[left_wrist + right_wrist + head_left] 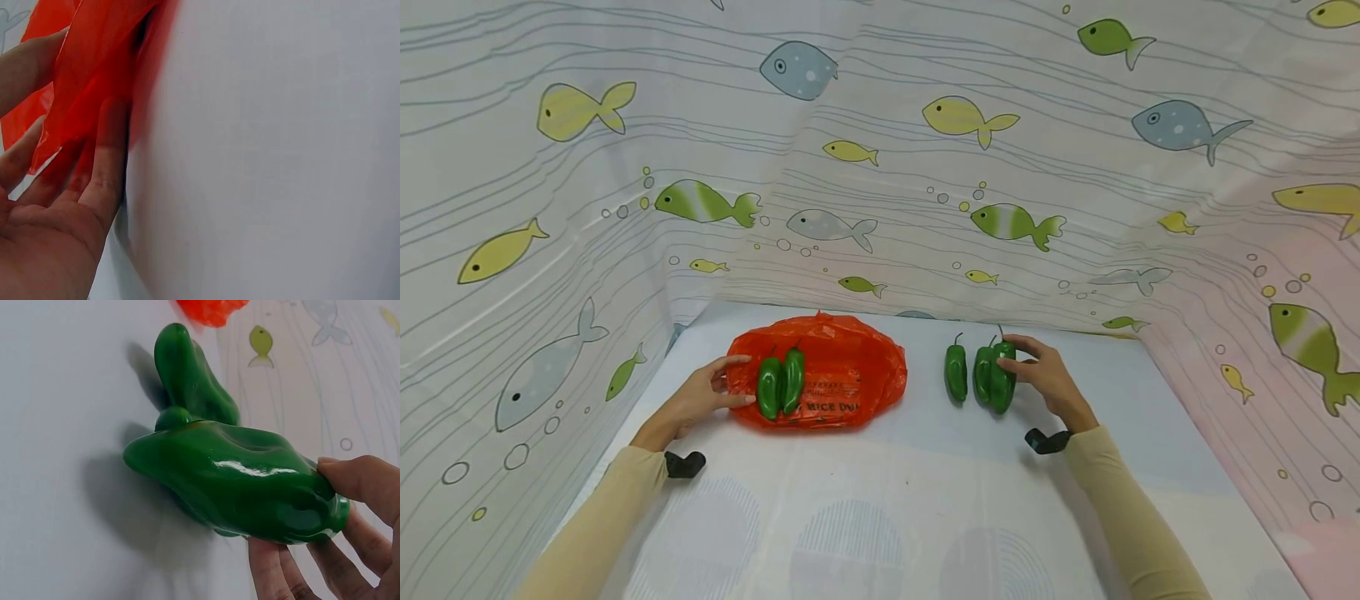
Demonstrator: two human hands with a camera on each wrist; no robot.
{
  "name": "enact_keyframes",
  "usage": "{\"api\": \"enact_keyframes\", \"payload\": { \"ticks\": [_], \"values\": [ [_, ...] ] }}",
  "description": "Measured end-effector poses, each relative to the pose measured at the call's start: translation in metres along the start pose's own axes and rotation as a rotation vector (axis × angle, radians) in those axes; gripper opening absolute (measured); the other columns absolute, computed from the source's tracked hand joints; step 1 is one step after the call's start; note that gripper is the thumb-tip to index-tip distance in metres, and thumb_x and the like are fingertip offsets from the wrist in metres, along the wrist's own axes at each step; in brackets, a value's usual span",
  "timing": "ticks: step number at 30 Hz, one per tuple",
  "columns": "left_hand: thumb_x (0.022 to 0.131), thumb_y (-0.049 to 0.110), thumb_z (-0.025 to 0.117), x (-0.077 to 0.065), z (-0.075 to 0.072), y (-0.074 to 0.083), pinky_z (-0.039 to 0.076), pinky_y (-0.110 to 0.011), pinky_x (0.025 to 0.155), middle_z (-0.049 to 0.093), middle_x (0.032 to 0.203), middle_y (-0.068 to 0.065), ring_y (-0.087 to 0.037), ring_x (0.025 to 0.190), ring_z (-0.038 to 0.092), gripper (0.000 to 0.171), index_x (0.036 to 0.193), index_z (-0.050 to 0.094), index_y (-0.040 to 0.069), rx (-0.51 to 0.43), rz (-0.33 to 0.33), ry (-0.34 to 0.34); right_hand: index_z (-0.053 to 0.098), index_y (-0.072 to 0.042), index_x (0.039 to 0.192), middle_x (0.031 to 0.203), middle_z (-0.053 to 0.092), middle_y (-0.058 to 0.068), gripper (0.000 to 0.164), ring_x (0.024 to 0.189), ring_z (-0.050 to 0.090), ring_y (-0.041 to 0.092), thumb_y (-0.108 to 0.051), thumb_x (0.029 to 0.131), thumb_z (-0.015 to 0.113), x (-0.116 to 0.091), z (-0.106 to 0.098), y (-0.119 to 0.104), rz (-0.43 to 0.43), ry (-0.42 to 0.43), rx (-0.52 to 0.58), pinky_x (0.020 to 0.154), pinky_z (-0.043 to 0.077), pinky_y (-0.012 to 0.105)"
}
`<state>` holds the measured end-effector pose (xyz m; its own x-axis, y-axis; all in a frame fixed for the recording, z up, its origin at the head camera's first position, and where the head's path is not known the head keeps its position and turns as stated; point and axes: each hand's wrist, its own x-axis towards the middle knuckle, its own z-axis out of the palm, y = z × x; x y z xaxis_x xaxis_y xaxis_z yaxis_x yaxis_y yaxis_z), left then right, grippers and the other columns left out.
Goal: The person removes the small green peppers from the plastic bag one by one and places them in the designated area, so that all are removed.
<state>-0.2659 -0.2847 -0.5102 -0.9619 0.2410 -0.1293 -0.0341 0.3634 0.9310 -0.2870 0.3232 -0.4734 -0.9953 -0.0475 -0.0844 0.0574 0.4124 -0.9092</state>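
Note:
My left hand (703,392) holds the left edge of an opened red plastic bag (880,379), the film between thumb and fingers. In the left wrist view, some fingers (111,144) show through the thin red film (94,69). Two glossy green peppers (770,387) lie side by side in the bag's left half. My right hand (1037,371) pinches a green pepper (231,478) near its stem end, thumb on one side and fingertips on the other. A second pepper (982,375) is tucked against it, mostly hidden in the right wrist view. Another pepper (956,372) lies farther left.
A white table (880,517) with faint circle patterns bears everything. Fish-printed sheets (887,175) rise as walls at the back and both sides. Black wrist mounts (1047,441) sit on both wrists, over beige sleeves (1120,500).

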Motion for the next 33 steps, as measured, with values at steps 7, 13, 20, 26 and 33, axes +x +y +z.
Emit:
{"api": "enact_keyframes", "payload": {
  "ticks": [7, 13, 20, 26, 33],
  "values": [
    [0.085, 0.020, 0.087, 0.001, -0.001, 0.002, 0.053, -0.023, 0.089, 0.039, 0.154, -0.025, -0.041, 0.131, 0.049, 0.084, 0.155, 0.041, 0.011, 0.008, 0.005, 0.000, 0.044, -0.010, 0.156, 0.163, 0.034, 0.015, 0.070, 0.139, 0.040, 0.041, -0.026, 0.096, 0.076, 0.003, -0.008, 0.006, 0.006, 0.003, 0.039, 0.107, 0.045, 0.053],
    [0.086, 0.017, 0.086, 0.000, -0.001, 0.005, 0.054, -0.023, 0.088, 0.041, 0.153, -0.025, -0.040, 0.129, 0.051, 0.083, 0.155, 0.041, 0.010, -0.006, 0.008, 0.003, 0.043, -0.008, 0.156, 0.163, 0.034, 0.016, 0.072, 0.137, 0.043, 0.038, -0.029, 0.096, 0.076, 0.009, -0.013, 0.013, 0.040, 0.011, 0.019, 0.106, 0.047, 0.049],
    [0.087, 0.012, 0.084, -0.005, 0.002, 0.007, 0.053, -0.022, 0.091, 0.036, 0.157, -0.026, -0.042, 0.135, 0.048, 0.084, 0.157, 0.038, 0.008, -0.026, 0.005, -0.008, 0.045, -0.011, 0.155, 0.163, 0.034, 0.017, 0.073, 0.134, 0.050, 0.034, -0.034, 0.094, 0.077, 0.013, -0.015, 0.023, 0.058, 0.026, 0.007, 0.104, 0.049, 0.047],
    [0.087, 0.014, 0.085, -0.005, 0.003, 0.007, 0.053, -0.024, 0.092, 0.035, 0.157, -0.026, -0.044, 0.135, 0.047, 0.083, 0.156, 0.038, 0.008, -0.009, 0.003, -0.006, 0.046, -0.010, 0.154, 0.161, 0.036, 0.017, 0.070, 0.131, 0.051, 0.034, -0.034, 0.096, 0.075, 0.019, -0.016, 0.028, 0.071, 0.027, -0.013, 0.102, 0.049, 0.046],
    [0.086, 0.012, 0.085, -0.003, 0.002, 0.004, 0.053, -0.024, 0.091, 0.036, 0.157, -0.024, -0.042, 0.134, 0.048, 0.082, 0.155, 0.041, 0.011, -0.013, -0.007, 0.001, 0.047, -0.008, 0.153, 0.156, 0.044, 0.019, 0.066, 0.120, 0.059, 0.028, -0.032, 0.097, 0.074, 0.023, -0.020, 0.038, 0.116, 0.024, -0.012, 0.088, 0.056, 0.032]
  ]
}}
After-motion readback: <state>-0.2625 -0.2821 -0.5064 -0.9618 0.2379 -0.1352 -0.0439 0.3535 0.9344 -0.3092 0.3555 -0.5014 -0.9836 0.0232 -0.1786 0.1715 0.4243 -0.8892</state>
